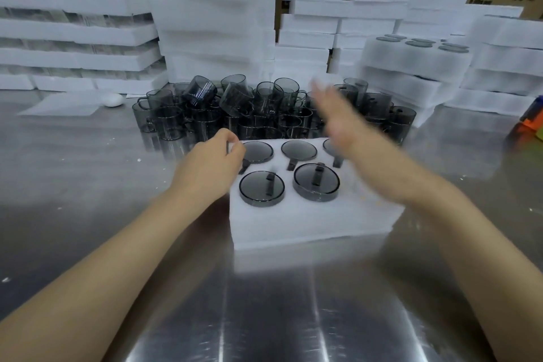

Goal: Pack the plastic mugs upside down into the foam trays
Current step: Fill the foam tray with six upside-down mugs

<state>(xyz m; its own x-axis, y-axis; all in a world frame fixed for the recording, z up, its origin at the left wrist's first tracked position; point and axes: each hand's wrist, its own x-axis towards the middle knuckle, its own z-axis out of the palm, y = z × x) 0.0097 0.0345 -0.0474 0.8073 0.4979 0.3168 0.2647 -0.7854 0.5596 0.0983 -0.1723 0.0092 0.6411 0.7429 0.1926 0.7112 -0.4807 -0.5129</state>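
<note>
A white foam tray lies on the steel table in front of me. Several smoky grey plastic mugs sit upside down in its holes, such as one at the front left and one beside it. My left hand pinches the tray's far left corner with curled fingers. My right hand, blurred, is raised with straight fingers above the tray's far right, holding nothing. It covers part of the tray's far right mug. A heap of loose grey mugs stands behind the tray.
Stacks of white foam trays rise behind the heap and at both sides. A filled tray tops the right stack. A thin foam sheet and a white oval object lie at the left. An orange item sits at the right edge.
</note>
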